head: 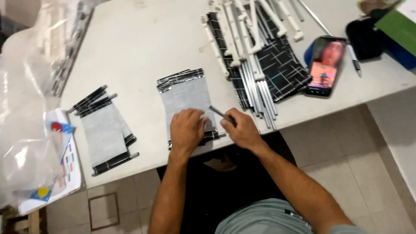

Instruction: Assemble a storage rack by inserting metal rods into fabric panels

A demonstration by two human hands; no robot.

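My left hand (186, 129) presses flat on the near end of a stack of grey fabric sheets with black striped ends (186, 94) at the table's front edge. My right hand (242, 128) sits just right of it, pinching a thin dark rod (219, 113) that slants up and left over the stack's right edge. A second, similar stack of grey sheets (104, 132) lies to the left, apart from both hands.
Behind my right hand lie a heap of white plastic strips and metal rods (249, 47) on black patterned fabric (284, 60). A lit phone (326, 65) and a pen (354, 60) rest at right. Clear plastic bags (26, 108) and a printed card (65, 164) lie at left.
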